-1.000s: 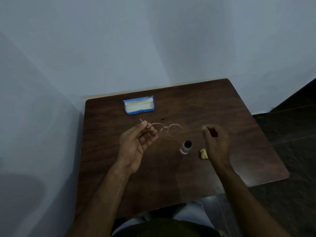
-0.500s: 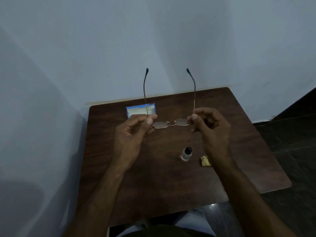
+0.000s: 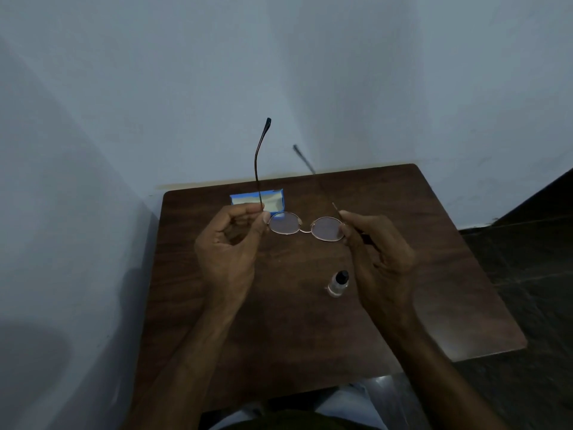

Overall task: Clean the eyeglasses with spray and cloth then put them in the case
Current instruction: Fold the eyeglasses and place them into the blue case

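From the head view, the risk lies in the grip. The thin, round-lensed, gold wire-framed eyeglasses (image 3: 285, 222) hang in the air, held only at their two hinge corners. A harder squeeze or a twist between the hands could, I'd say, bend the frame or strain a hinge. The arm on the right-hand side (image 3: 305, 159) shows blurred and slants toward 11 o'clock, while the other arm (image 3: 259, 169) stands nearly straight up at 12. So the frame may be under uneven load, or that arm may be folding. Fingertips sit right beside the lenses, so fresh smudges are likely. If either pinch slips, the glasses would drop onto the dark brown wooden table (image 3: 310, 336). The small clear spray bottle with a black cap (image 3: 337, 283) stands close under the right wrist, where a lowering forearm could knock it over. I see no cloth in this view, so it may be hidden.

The left hand (image 3: 229, 243) pinches the frame corner between thumb and forefinger, its other fingers curled in. The right hand (image 3: 378, 252) pinches the opposite corner the same way. The glasses span the gap between them, lenses facing the wearer, at 3 o'clock from the left hand and 9 o'clock from the right. The open blue case with a pale lining (image 3: 276, 200) lies on the table at 12 o'clock from the left hand, just beyond the glasses. The bottle sits at 5 o'clock from the glasses.
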Tool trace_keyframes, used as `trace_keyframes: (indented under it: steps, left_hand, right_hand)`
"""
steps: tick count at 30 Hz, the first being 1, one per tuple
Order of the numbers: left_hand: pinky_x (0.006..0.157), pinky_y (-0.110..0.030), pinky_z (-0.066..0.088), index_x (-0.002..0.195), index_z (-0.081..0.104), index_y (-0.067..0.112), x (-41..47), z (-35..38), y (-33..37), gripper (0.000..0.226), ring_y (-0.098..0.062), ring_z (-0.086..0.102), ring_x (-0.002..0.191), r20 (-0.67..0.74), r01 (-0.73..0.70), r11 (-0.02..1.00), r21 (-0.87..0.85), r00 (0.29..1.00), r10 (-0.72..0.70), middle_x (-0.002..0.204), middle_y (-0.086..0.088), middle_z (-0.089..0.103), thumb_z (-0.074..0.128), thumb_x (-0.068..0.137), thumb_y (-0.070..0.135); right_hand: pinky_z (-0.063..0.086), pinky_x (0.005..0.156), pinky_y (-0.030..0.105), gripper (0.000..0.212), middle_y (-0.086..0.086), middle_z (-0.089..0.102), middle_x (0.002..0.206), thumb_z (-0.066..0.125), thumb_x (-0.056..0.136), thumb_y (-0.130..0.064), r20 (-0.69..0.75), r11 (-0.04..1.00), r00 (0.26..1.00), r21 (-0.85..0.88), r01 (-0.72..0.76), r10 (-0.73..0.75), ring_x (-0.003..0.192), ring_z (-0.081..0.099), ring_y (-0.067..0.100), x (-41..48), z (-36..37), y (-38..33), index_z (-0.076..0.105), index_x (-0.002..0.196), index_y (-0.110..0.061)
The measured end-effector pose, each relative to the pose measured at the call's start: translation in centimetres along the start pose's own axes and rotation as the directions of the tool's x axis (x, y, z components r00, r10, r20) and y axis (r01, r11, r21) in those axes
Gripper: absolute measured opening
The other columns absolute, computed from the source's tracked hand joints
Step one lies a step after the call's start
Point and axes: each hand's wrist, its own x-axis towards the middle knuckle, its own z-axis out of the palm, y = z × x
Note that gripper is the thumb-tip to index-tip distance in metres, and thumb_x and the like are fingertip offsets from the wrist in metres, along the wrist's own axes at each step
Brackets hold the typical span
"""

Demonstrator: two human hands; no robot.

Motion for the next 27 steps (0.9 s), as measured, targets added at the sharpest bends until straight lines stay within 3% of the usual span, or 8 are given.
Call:
trace_keyframes:
  steps: [5, 11, 16, 20, 23, 27]
  left_hand:
    - [0.088, -0.037, 0.064, 0.106, 0.078, 0.005, 0.1, 0.1, 0.6, 0.018, -0.013, 0.077, 0.096, -0.029, -0.080, 0.997, -0.001, 0.996, 0.080, 0.102, 0.001, 0.080, 0.081, 0.091, 0.014]
    - [0.082, -0.041, 0.065, 0.109, 0.077, 0.008, 0.3, -0.1, 0.4, 0.016, -0.020, 0.077, 0.095, -0.006, -0.101, 0.995, -0.019, 0.995, 0.101, 0.103, -0.002, 0.078, 0.080, 0.093, 0.009]
    - [0.066, -0.023, 0.059, 0.113, 0.076, 0.003, 0.6, -0.3, 0.6, 0.018, -0.028, 0.075, 0.085, 0.053, -0.157, 0.987, -0.034, 0.986, 0.158, 0.106, -0.008, 0.075, 0.076, 0.095, 0.005]
    - [0.061, -0.028, 0.059, 0.115, 0.077, 0.007, 1.0, -0.5, 0.4, 0.017, -0.030, 0.073, 0.090, 0.113, -0.191, 0.981, -0.047, 0.974, 0.195, 0.111, -0.005, 0.072, 0.072, 0.098, 0.007]
    - [0.060, -0.026, 0.059, 0.117, 0.077, 0.006, 1.1, -0.4, 0.4, 0.019, -0.027, 0.071, 0.092, 0.164, -0.193, 0.981, -0.035, 0.967, 0.196, 0.112, -0.003, 0.068, 0.068, 0.100, 0.006]
    - [0.060, -0.028, 0.061, 0.116, 0.077, 0.014, 1.4, -0.5, 0.2, 0.023, -0.026, 0.069, 0.091, 0.247, -0.163, 0.986, -0.046, 0.954, 0.170, 0.112, -0.009, 0.061, 0.064, 0.102, 0.003]
  right_hand:
    - [0.055, 0.071, 0.043, 0.022, 0.011, 0.066, 0.100, 0.066, 0.094, 0.016, 0.089, 0.999, 0.995, 0.013, 0.032, -0.033, 0.091, 0.067, 0.021, 0.5, 0.1, 0.0, 0.075, 0.108, 0.002]
    - [0.054, 0.060, 0.038, 0.026, 0.010, 0.057, 0.100, 0.067, 0.090, 0.020, 0.165, 0.998, 0.984, 0.029, 0.062, -0.066, 0.084, 0.063, 0.024, 1.7, 0.5, 0.7, 0.076, 0.106, 0.001]
    - [0.055, 0.062, 0.038, 0.026, 0.009, 0.058, 0.101, 0.063, 0.094, 0.018, 0.195, 0.998, 0.979, 0.042, 0.048, -0.055, 0.085, 0.063, 0.021, 2.7, 0.3, 0.5, 0.077, 0.107, -0.001]
    - [0.059, 0.070, 0.042, 0.022, 0.007, 0.066, 0.103, 0.062, 0.097, 0.011, 0.194, 0.993, 0.981, 0.119, -0.003, -0.020, 0.088, 0.068, 0.022, 3.6, -0.1, -0.1, 0.074, 0.111, -0.003]
    - [0.062, 0.075, 0.047, 0.016, 0.007, 0.069, 0.100, 0.063, 0.098, 0.007, 0.148, 0.962, 0.982, 0.226, -0.150, 0.118, 0.088, 0.070, 0.023, 3.9, 0.0, -0.8, 0.065, 0.112, -0.002]
    - [0.062, 0.077, 0.039, 0.021, 0.009, 0.071, 0.099, 0.067, 0.096, 0.005, 0.093, 0.943, 0.978, 0.265, -0.203, 0.185, 0.090, 0.072, 0.023, 4.3, 0.3, -1.2, 0.061, 0.115, -0.001]
